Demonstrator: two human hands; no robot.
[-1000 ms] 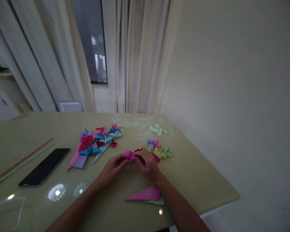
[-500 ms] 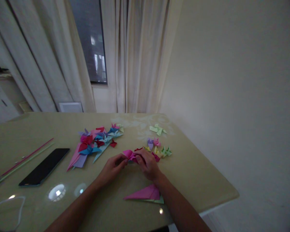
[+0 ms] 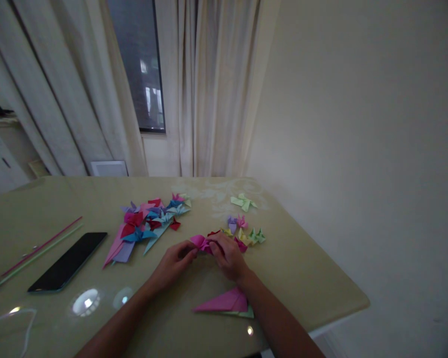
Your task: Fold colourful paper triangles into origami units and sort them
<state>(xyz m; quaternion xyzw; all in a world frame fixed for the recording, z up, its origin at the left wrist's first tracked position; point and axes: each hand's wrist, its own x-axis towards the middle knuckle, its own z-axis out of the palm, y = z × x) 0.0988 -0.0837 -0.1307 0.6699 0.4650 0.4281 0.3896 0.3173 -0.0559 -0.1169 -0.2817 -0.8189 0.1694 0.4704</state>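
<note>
A bright pink folded paper piece [image 3: 200, 242] is pinched between both hands just above the table. My left hand [image 3: 176, 261] grips its left end, fingers closed. On its right side, the fingers of my right hand [image 3: 227, 254] are closed and hide part of the paper. Just past my right hand lie several small paper figures, among them a yellow one [image 3: 243, 235], a green one [image 3: 257, 234] and a purple one [image 3: 232, 223]. Under my right forearm, a pink folded paper triangle [image 3: 226, 302] rests on a light green one [image 3: 249, 312].
A pile of colourful folded paper figures [image 3: 151, 219] lies left of my hands. Farther left are a black phone [image 3: 69, 261], a pink stick [image 3: 45, 243] and a white cable [image 3: 32, 325]. A pale green paper piece [image 3: 244, 201] sits near the table's far edge, by the wall.
The view has tilted up slightly, so the table and its things appear a little lower. Both hands stay on the pink paper with hardly any movement.
</note>
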